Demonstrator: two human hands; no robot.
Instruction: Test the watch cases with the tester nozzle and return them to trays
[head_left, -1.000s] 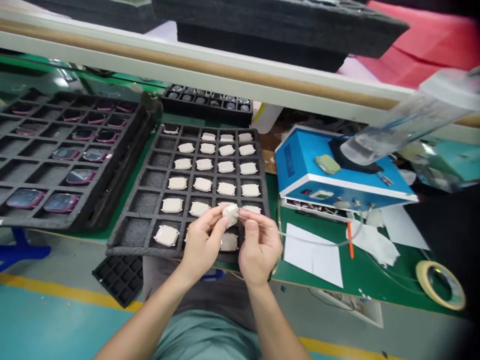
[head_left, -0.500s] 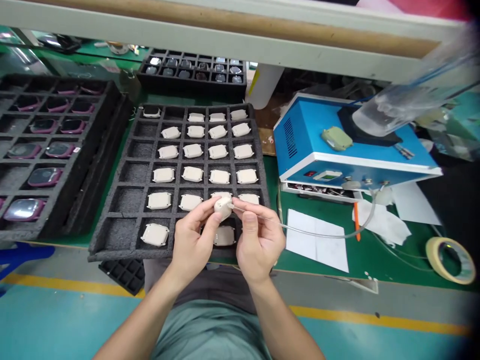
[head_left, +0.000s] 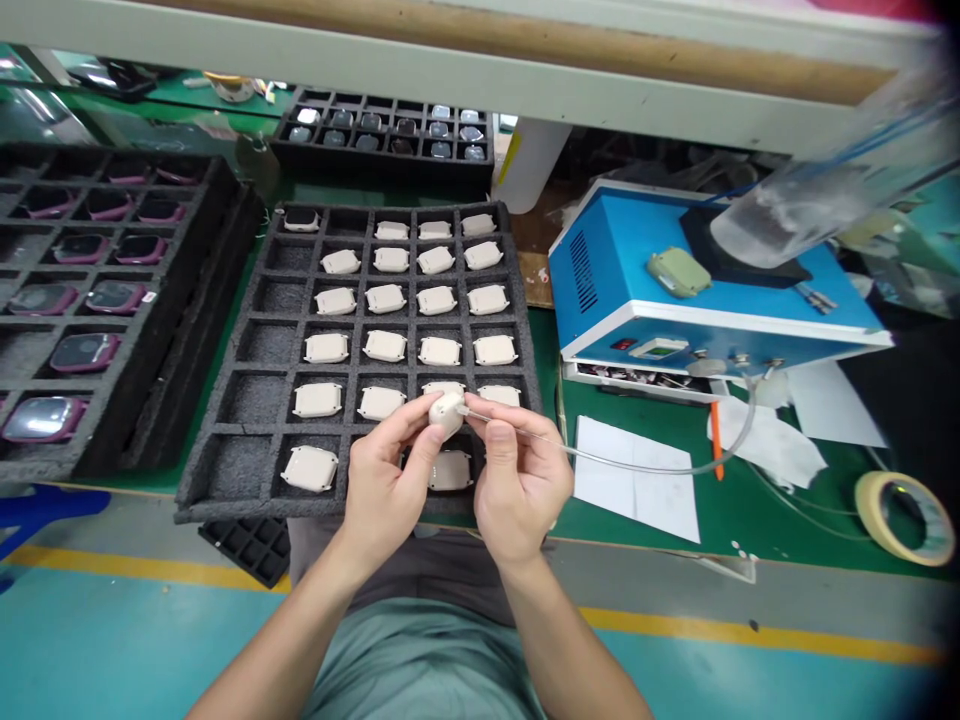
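Pinched between the thumb and fingers of my left hand (head_left: 394,478) is a cream watch case (head_left: 448,408), tilted on edge above the tray. My right hand (head_left: 521,480) grips the end of a thin clear tube (head_left: 637,467), its tip touching or very close to the side of the case. Below both hands lies a dark foam tray (head_left: 225,440) with rows of cream watch cases (head_left: 310,468), most lying flat in their pockets. Another watch case (head_left: 450,470) shows between my hands, partly covered by my fingers.
To the right stands a blue machine (head_left: 622,270) joined to the tube, with a green watch case (head_left: 679,272) on top. White paper (head_left: 637,490), an orange stick (head_left: 717,440) and a tape roll (head_left: 904,518) lie nearby. Purple watches fill parts of the left tray (head_left: 120,420). A shelf edge (head_left: 450,70) crosses above.
My hands keep the same hold on the watch case and the tube. The view has shifted very slightly; nothing else has visibly moved.
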